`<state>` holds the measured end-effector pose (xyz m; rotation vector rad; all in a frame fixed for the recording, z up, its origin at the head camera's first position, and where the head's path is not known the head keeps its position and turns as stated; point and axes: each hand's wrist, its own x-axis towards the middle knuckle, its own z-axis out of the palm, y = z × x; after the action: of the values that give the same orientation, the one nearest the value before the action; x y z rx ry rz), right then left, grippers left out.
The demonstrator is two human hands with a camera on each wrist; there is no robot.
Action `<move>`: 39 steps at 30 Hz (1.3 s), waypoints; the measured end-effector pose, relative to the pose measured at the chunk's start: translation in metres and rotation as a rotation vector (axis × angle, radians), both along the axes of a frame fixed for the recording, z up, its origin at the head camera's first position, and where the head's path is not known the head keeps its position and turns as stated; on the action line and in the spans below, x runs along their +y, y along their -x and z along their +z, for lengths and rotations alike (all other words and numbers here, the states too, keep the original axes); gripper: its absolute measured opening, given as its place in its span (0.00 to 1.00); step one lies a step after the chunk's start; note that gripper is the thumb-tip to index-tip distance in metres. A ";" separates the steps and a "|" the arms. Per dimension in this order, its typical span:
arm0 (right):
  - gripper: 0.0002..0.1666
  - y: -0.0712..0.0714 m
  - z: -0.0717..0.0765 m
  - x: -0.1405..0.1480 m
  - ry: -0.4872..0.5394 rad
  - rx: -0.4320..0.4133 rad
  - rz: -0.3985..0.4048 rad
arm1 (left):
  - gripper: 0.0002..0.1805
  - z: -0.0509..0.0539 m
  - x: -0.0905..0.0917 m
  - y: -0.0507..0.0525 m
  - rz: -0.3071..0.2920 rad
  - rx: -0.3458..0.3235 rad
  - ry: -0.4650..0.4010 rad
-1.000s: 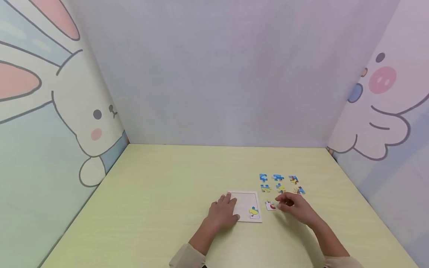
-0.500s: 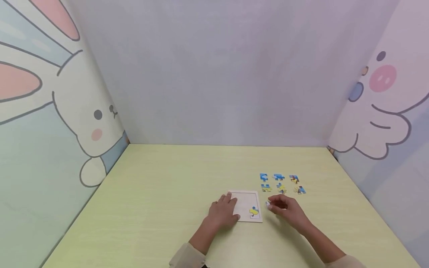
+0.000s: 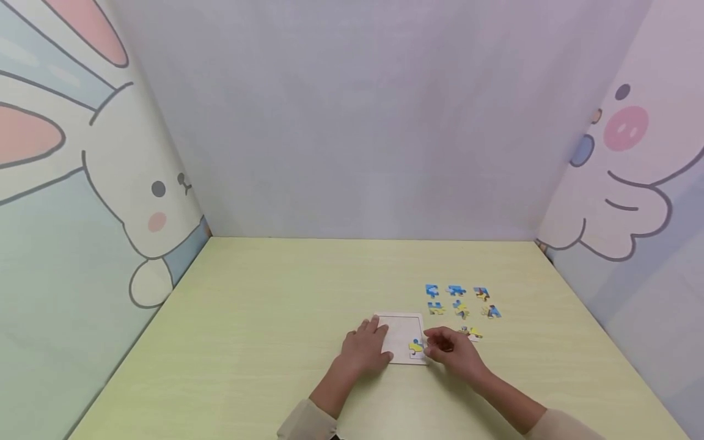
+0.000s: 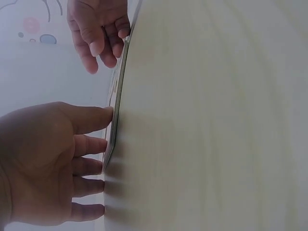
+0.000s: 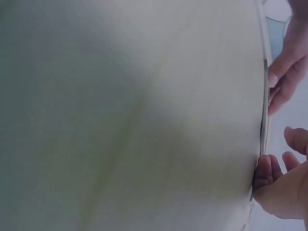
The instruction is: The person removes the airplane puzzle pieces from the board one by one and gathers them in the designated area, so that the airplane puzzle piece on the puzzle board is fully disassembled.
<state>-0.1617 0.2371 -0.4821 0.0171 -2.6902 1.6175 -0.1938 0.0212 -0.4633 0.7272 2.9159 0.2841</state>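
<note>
A square wooden puzzle board point(image 3: 396, 330) lies on the table, with one yellow and blue jigsaw piece point(image 3: 416, 346) in its lower right part. My left hand point(image 3: 365, 351) rests on the board's left side, fingers spread; the left wrist view shows its thumb and fingertips point(image 4: 109, 115) along the edge. My right hand point(image 3: 453, 352) is at the board's right edge, thumb and forefinger facing each other. It holds a small white and red jigsaw piece, which is mostly hidden by the fingers now. In the right wrist view, curled right fingers point(image 5: 267, 171) are beside the board's edge.
Several loose jigsaw pieces point(image 3: 460, 308) lie in two rows beyond the right hand. Another white and yellow jigsaw piece point(image 3: 472, 333) lies just behind that hand. The pale table point(image 3: 275, 293) stretches left of the board, with cloth walls point(image 3: 374, 122) at the back and sides.
My right hand has picked up the white and red jigsaw piece and moved left to the board's edge, uncovering another piece behind it. The left hand has stayed on the board.
</note>
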 end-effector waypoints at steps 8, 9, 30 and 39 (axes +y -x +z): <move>0.12 0.001 -0.004 -0.014 -0.176 0.011 -0.042 | 0.29 0.002 0.001 0.000 0.004 -0.004 0.006; 0.11 0.001 -0.004 -0.015 -0.188 0.012 -0.043 | 0.30 0.001 0.001 0.000 0.004 -0.006 0.007; 0.09 0.009 0.008 -0.009 -0.057 -0.038 0.120 | 0.29 0.000 0.000 0.002 0.007 -0.009 0.000; 0.07 0.010 0.018 0.002 0.057 -0.067 0.146 | 0.29 -0.002 0.001 0.001 -0.006 0.006 0.000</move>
<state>-0.1719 0.2389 -0.4641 0.1654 -2.7502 1.7633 -0.1949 0.0222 -0.4654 0.7376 2.9192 0.2812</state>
